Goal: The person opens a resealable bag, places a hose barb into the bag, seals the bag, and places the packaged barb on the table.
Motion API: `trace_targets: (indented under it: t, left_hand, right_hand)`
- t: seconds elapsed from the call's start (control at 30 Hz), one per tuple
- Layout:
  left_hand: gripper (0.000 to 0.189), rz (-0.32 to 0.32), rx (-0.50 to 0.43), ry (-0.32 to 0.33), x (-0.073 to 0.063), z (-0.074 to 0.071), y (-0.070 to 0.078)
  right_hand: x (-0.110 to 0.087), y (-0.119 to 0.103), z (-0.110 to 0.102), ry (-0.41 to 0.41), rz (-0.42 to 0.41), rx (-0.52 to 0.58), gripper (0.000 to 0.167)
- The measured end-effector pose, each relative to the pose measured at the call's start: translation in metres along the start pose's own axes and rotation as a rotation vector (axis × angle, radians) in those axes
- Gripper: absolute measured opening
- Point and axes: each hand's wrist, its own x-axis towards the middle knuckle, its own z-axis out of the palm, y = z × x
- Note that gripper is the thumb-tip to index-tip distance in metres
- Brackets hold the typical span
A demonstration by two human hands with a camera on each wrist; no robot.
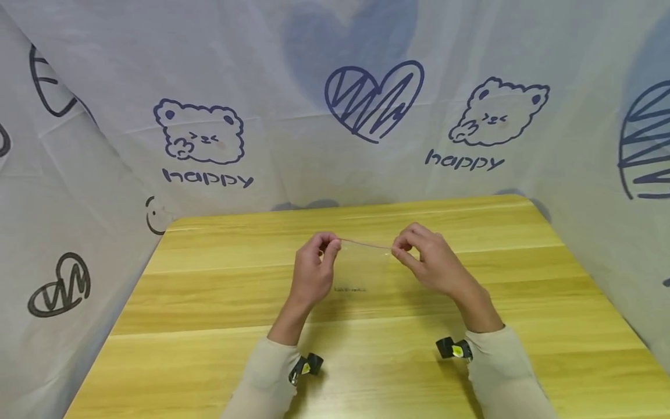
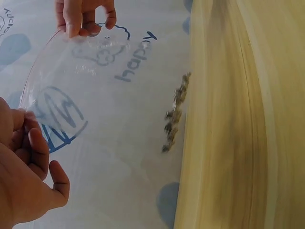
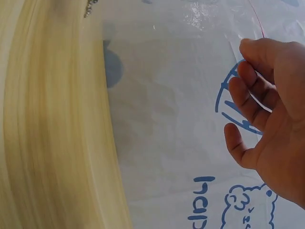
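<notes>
A clear zip bag (image 1: 363, 267) with a thin red line along its top edge hangs over the table. My left hand (image 1: 314, 267) pinches its top left corner between thumb and fingers. At the opposite top corner, my right hand (image 1: 431, 262) pinches the same edge, so the red strip stretches between both hands. Several small metal pieces, seemingly screws (image 2: 174, 114), lie in a row along the bag's bottom in the left wrist view. The right wrist view catches only a few of these pieces at its top edge.
Beneath the hands spreads a wood-grain table (image 1: 209, 302). A pale cloth (image 1: 293, 128) printed with hearts, bears and "happy" hangs behind it and at both sides. Small black devices are strapped at both sleeves (image 1: 505, 366).
</notes>
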Motion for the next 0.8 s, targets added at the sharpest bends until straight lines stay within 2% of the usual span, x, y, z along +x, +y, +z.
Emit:
trace_targets:
  t: [0.17, 0.3, 0.43, 0.6, 0.7, 0.8]
  left_hand:
    - [0.018, -0.018, 0.032, -0.003, 0.0, -0.001, 0.002]
    - [0.018, -0.061, 0.017, -0.043, -0.001, -0.004, 0.005]
    - [0.017, -0.161, 0.026, -0.113, -0.003, -0.012, 0.01]
    - [0.017, -0.308, 0.053, -0.209, -0.004, -0.018, 0.008]
    - [0.019, -0.387, 0.075, -0.229, -0.003, -0.018, 0.002]
    - [0.02, -0.455, 0.083, -0.213, 0.0, -0.014, -0.007]
  right_hand:
    - [-0.001, -0.001, -0.001, -0.01, 0.029, 0.066, 0.004]
    - [-0.003, -0.003, -0.003, -0.02, 0.062, 0.135, 0.004]
    - [-0.006, -0.005, -0.007, -0.06, 0.109, 0.227, 0.006]
    - [-0.007, -0.001, -0.003, -0.157, 0.195, 0.298, 0.009]
    - [-0.005, 0.004, 0.006, -0.197, 0.245, 0.316, 0.013]
    - [-0.001, 0.012, 0.018, -0.195, 0.307, 0.3, 0.019]
